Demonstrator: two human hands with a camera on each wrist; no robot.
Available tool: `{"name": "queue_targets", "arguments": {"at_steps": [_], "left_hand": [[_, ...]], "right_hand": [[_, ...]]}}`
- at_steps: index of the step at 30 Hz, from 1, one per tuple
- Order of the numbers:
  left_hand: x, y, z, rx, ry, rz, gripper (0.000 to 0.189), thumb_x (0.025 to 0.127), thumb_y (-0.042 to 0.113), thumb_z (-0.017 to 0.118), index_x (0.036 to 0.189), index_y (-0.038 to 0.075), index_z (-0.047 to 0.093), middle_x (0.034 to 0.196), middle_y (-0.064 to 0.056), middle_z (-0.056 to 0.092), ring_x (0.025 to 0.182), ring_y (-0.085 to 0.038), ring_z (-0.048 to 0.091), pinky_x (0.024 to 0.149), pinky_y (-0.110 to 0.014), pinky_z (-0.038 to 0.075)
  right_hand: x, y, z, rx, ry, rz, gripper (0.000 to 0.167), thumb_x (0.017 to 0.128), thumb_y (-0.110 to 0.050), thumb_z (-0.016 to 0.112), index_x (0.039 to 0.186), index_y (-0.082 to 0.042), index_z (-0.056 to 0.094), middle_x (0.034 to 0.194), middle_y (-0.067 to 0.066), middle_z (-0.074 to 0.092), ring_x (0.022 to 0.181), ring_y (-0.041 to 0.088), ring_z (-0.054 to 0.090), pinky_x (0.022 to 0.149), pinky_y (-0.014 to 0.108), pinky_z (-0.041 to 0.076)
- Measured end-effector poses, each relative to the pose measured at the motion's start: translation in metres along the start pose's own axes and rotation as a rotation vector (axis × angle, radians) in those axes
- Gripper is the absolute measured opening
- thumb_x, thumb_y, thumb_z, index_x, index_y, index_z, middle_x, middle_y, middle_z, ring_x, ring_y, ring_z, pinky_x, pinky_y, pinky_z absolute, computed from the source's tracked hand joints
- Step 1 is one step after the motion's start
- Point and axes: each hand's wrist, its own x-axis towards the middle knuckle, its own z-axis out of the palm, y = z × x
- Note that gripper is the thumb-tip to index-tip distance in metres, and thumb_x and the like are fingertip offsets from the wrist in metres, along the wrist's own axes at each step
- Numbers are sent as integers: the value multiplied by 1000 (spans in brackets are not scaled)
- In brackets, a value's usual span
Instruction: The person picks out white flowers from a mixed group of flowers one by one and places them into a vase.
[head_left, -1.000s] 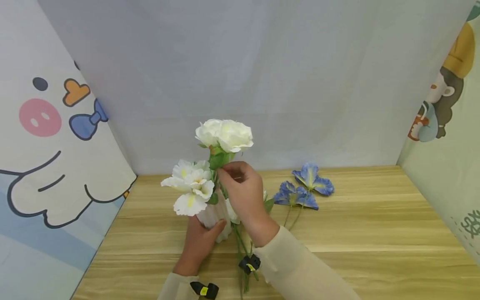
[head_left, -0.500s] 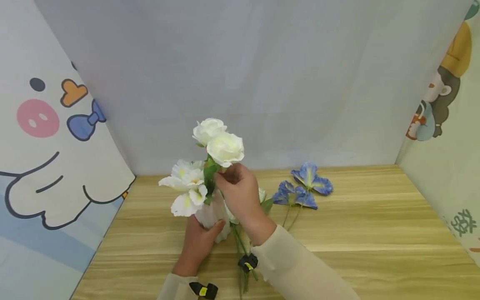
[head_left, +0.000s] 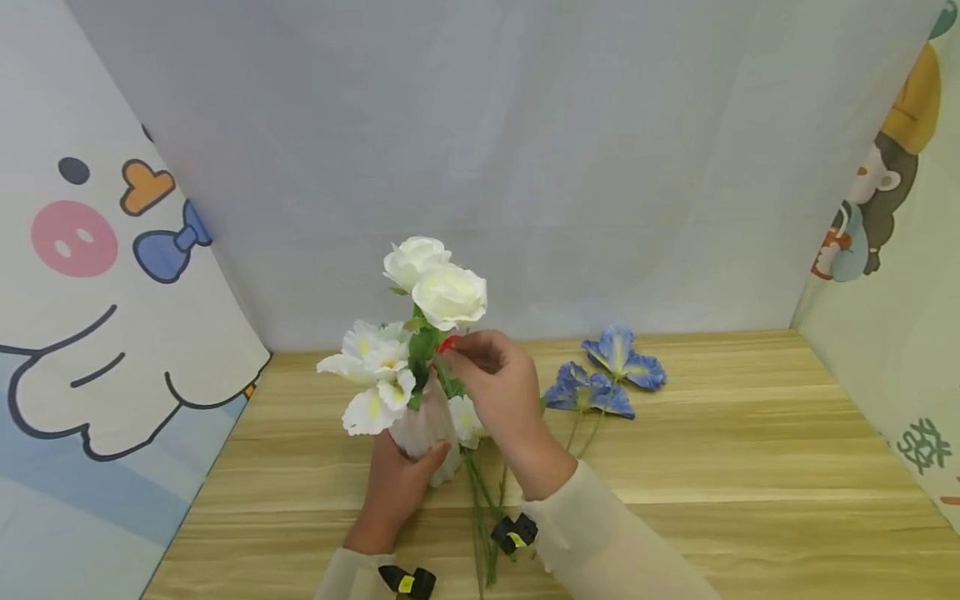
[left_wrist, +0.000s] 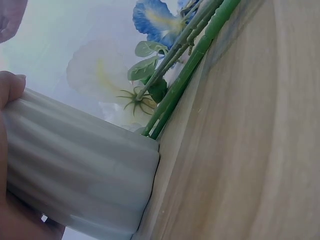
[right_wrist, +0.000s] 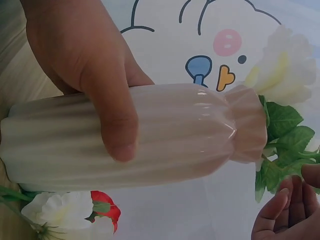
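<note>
A glossy, pale vase (head_left: 426,425) with fluted sides, a pinched neck and a flared mouth stands on the surface (head_left: 712,467), just below left of the frame's centre in the head view. The left hand (head_left: 401,483) has its grip clamped round the vase's body, thumb across the ridges. Two layered white roses (head_left: 450,296) rise from the mouth, with a ruffled white iris (head_left: 377,375) drooping left and veined green leaves (right_wrist: 285,125) between. The right hand (head_left: 498,387) is beside the leaves, fingers curved; whether its grip pinches anything, I cannot tell. Thin green stems (head_left: 483,508) lie at lower centre; blue irises (head_left: 622,358), crinkled and yellow-streaked, lie right of centre on the wood-grained surface. Smooth grey cloth (head_left: 600,167) hangs across the top.
</note>
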Motion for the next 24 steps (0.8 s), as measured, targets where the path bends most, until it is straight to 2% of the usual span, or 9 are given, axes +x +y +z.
{"name": "queue_targets", "arguments": {"at_steps": [4,7,14,20,24], "left_hand": [[0,-1,0,7,1,8,43,85,15,84,120,9,59,101,-7,66,90,-22,65,79,-36,53],[1,-2,0,4,0,6,41,84,14,85,116,10,61,99,-7,66,89,-23,65,79,-37,53],[2,-2,2,-9,-21,6,41,85,12,84,118,11,61,102,-6,67,93,-22,65,83,-36,52],[1,-2,1,5,-8,-13,30,85,12,84,107,7,63,92,-7,67,83,-22,66,75,-35,54],[1,-1,1,2,-2,-14,32,85,12,84,108,6,63,93,-8,67,84,-22,66,76,-35,53]], "right_hand": [[-5,3,-12,-22,40,29,16,96,-19,76,108,-8,72,105,4,72,99,20,67,86,39,54],[-11,6,-21,-16,68,51,16,96,-16,76,108,-8,71,106,4,72,100,21,67,84,35,54],[-32,10,-41,58,75,60,17,97,-11,73,111,-4,67,113,13,67,103,26,65,86,34,55],[-43,24,-46,54,81,103,20,96,-9,74,112,0,66,112,13,67,102,26,65,87,32,55],[-51,41,-44,35,64,117,20,97,-10,74,112,0,65,111,14,67,101,24,64,86,30,53]]}}
